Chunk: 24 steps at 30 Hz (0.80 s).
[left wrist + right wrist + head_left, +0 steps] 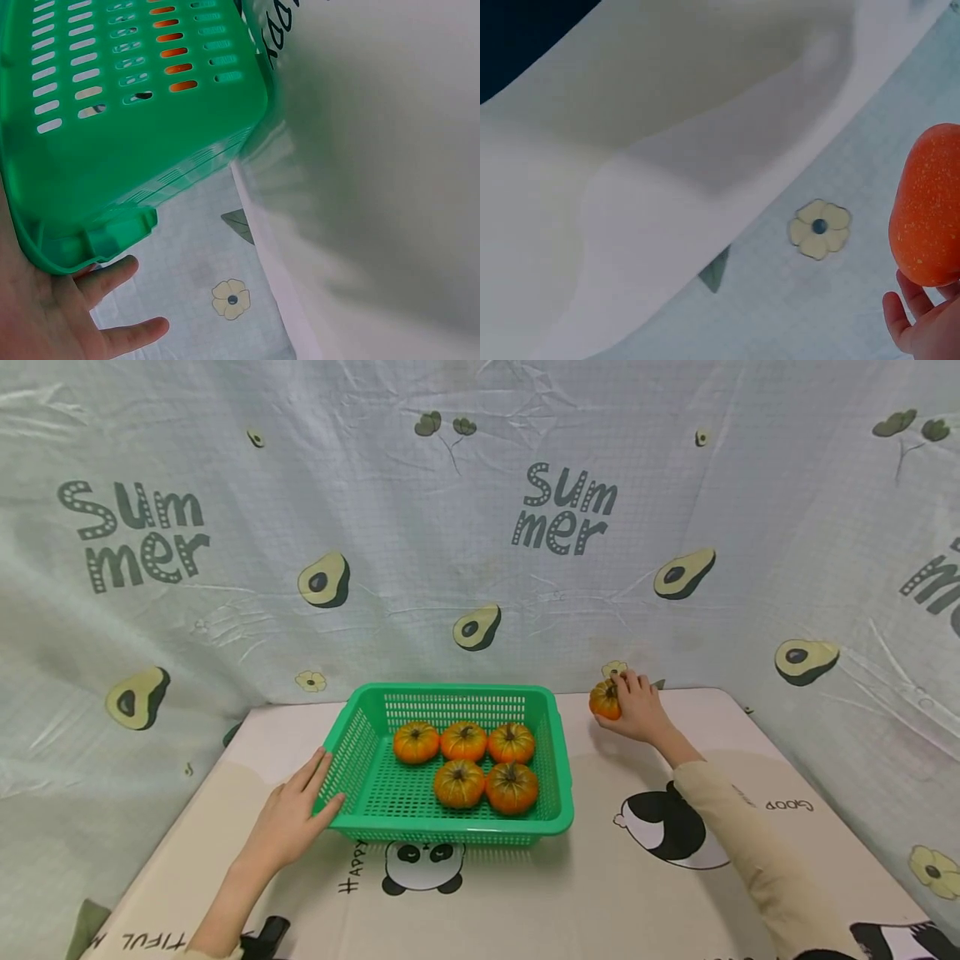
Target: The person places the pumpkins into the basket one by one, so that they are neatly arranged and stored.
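Note:
My right hand (639,708) grips a small orange pumpkin (604,700) near the far edge of the table, to the right of the green plastic basket (557,760). In the right wrist view, the pumpkin's smooth orange side (930,206) shows above the fingertips. My left hand (294,814) rests on the basket's left rim near the front corner, fingers extended. From the left wrist, straight fingers (135,337) reach past the rim. Several orange pumpkins (459,784) with greenish tops stand inside the basket, grouped toward its middle and right.
A pale cloth with panda prints (423,866) covers the table (600,893). Behind it and on both sides hangs a light curtain (420,510) printed with avocados and lettering. Bare basket floor (397,789) shows at the left.

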Tool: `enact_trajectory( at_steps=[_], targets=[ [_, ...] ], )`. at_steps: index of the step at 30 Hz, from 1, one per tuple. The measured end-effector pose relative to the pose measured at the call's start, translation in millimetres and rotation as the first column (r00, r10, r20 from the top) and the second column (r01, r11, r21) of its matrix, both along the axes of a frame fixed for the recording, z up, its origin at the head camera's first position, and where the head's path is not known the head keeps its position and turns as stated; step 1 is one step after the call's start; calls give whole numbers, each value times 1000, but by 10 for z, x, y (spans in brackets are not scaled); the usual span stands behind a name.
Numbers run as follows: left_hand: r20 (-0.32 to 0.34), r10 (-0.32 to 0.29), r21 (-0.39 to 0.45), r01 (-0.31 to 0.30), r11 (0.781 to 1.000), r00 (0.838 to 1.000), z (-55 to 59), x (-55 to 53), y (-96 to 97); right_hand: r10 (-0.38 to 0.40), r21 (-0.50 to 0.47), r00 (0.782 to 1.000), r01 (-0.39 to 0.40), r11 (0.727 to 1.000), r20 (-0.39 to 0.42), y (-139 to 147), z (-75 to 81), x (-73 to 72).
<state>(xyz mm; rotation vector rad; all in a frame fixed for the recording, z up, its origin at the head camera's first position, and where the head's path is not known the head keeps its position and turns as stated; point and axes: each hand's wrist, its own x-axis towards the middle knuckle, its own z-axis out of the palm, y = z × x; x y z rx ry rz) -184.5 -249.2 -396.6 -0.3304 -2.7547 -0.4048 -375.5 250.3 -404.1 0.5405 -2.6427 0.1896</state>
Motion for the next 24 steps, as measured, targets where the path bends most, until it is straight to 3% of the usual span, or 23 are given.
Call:
enact_trajectory(
  at_steps=[11, 24],
  targets=[
    [12, -3, 1, 3, 1000, 1000, 8, -1, -4, 126, -66, 991, -128, 990, -38, -192, 203, 184],
    [7, -3, -4, 3, 1000, 1000, -10, -9, -15, 221, -24, 973, -223, 975, -60, -483, 353, 386]
  ],
)
